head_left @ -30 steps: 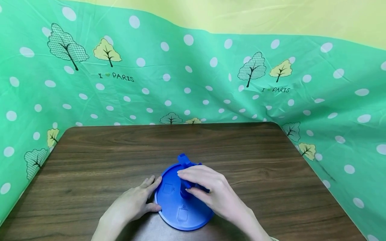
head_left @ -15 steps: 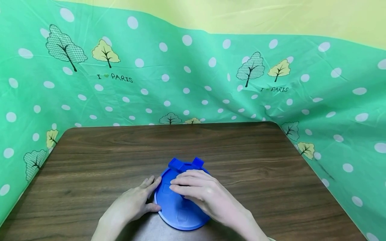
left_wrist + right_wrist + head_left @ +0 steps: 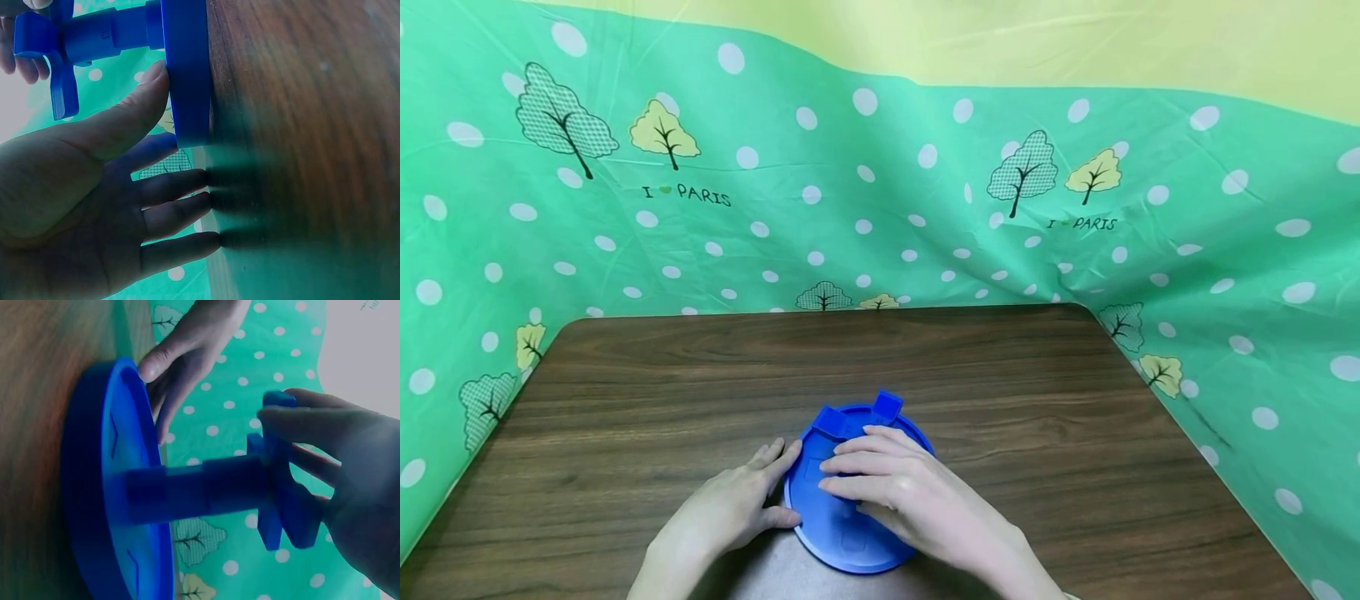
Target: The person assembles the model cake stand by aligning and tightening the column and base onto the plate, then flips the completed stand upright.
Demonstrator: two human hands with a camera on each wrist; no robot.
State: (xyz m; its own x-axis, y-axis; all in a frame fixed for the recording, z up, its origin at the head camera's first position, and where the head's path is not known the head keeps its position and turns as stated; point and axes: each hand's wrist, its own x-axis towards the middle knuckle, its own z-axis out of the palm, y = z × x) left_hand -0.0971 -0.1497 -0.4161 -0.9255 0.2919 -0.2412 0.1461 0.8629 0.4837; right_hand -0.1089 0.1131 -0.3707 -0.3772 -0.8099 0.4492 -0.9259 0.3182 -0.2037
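Note:
A round blue plastic base (image 3: 842, 546) lies on the wooden table, its raised rim facing up. From its middle rises a stepped blue post (image 3: 187, 494); a blue top piece (image 3: 275, 487) with several flat-ended arms sits on the post's upper end. My right hand (image 3: 917, 492) grips the top piece from above, fingers and thumb around its arms, hiding the post in the head view. At the base's left side my left hand (image 3: 730, 504) has its thumb and forefinger straight against the rim. Its other fingers (image 3: 181, 187) are spread, tips at the table.
The dark wood-grain table (image 3: 700, 367) has rounded far corners. Behind and beside it hangs a green cloth (image 3: 865, 200) with white dots and printed trees, yellow along its top.
My right hand has shifted slightly left and its fingers have spread over the top piece. The top piece has turned, so two arms now show beyond the hand. The left hand stays put.

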